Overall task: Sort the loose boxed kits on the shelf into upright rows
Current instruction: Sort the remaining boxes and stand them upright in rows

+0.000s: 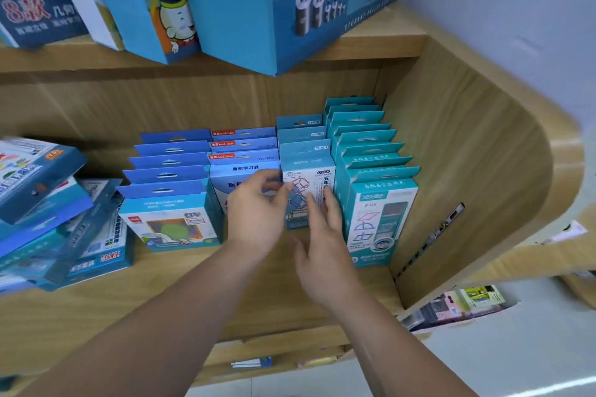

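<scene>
cube box [300,177]: upright at the front of its row, toward the right end of the shelf [225,284], squeezed between the blue row [245,167] and the teal row [380,219]
left hand [258,216]: fingers curled at the box's top left corner, honestly can't tell if it's pinching or just touching
right hand [325,255]: fingers pretty much straight, lying against the box's front
loose pile [48,203]: boxes lying flat and crooked at the shelf's left end
</scene>
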The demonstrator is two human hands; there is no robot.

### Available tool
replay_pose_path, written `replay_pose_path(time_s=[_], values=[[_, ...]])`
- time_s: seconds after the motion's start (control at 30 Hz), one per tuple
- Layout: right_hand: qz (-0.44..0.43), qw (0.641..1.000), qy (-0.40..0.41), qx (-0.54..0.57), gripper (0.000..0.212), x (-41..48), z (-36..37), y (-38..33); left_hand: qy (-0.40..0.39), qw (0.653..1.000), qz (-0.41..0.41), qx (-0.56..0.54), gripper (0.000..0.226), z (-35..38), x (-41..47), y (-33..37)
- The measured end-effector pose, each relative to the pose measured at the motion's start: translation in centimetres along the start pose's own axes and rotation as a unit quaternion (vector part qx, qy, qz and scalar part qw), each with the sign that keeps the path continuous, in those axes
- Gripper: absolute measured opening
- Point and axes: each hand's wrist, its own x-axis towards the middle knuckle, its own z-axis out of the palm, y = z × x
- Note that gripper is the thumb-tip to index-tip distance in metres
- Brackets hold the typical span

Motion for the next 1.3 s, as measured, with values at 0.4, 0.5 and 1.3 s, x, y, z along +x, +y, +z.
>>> replay_pose_path(time_s=[0.4,0.5,1.3], values=[[0.005,0.999,-0.051,0.010,0.073,-0.1,-0.2,0.3,-0.009,0.999,-0.006,0.036,0.018,0.5,0.4,-0.4],[0.003,0.998,-0.063,0.006,0.074,-0.2,-0.2,0.3,-0.016,0.997,-0.010,0.070,0.021,0.7,0.1,-0.6],[-0.079,0.978,0.123,0.150,0.036,0.5,2.2,-4.5,-0.080,0.995,0.046,0.036,0.021,-10.1,-3.3,-0.9]])
